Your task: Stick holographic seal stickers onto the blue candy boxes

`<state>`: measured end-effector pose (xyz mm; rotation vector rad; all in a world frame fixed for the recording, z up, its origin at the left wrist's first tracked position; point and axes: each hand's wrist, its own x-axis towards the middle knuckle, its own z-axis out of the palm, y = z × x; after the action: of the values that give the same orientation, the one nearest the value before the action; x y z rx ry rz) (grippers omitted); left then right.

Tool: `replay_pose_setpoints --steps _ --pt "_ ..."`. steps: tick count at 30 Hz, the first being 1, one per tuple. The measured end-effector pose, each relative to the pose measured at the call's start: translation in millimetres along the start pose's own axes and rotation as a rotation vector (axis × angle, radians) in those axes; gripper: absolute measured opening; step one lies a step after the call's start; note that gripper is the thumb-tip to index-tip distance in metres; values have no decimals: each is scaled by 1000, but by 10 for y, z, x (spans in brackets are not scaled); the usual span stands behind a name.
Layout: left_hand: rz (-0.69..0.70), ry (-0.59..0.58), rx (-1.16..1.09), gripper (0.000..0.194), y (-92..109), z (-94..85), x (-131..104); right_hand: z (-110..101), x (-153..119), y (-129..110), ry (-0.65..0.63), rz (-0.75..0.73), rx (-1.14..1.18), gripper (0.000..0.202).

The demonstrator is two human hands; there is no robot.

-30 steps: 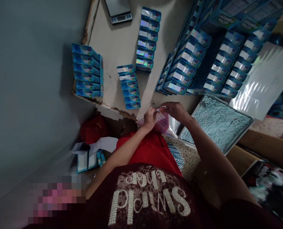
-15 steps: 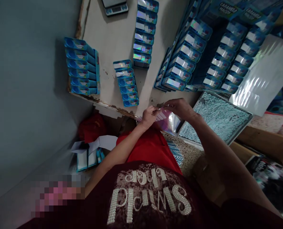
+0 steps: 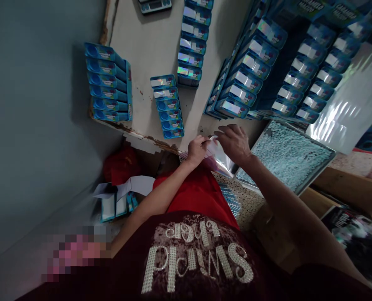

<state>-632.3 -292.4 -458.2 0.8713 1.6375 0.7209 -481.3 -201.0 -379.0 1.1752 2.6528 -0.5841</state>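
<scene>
My left hand is closed in a pinch on the edge of a shiny clear plastic film at the table's front edge. Pink and white markings show on the film near that hand. Curled over its upper edge is my right hand, with a whitish bit of film at its fingertips; the exact grip is partly hidden. Just beyond my left hand, a short row of blue candy boxes lettered "Caramelo Macizo" lies on the table.
Further blue box rows stand at the left edge, back middle and right. A digital scale is at the back. Right of my hands, a metal-rimmed tray holds many small pale-blue pieces. A red bag lies below left.
My right hand has turned and lifted slightly, its fingers now more raised over the film. My left hand keeps its pinch. The view has shifted a little.
</scene>
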Motion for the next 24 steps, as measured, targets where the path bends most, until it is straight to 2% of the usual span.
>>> replay_pose_setpoints --steps 4,9,12,20,24 --pt "-24 -34 -27 11 25 -34 38 176 -99 -50 -50 -96 -102 39" --pt "-135 -64 -81 11 29 -72 67 420 -267 57 -62 -137 -70 51" --pt "-195 -75 -53 13 27 -103 97 488 -367 123 -69 -168 -46 53" --pt "-184 -100 108 14 48 -99 143 385 -332 172 38 -138 -84 29" --pt "-176 -90 135 15 44 -59 287 267 -305 213 90 -93 -186 22"
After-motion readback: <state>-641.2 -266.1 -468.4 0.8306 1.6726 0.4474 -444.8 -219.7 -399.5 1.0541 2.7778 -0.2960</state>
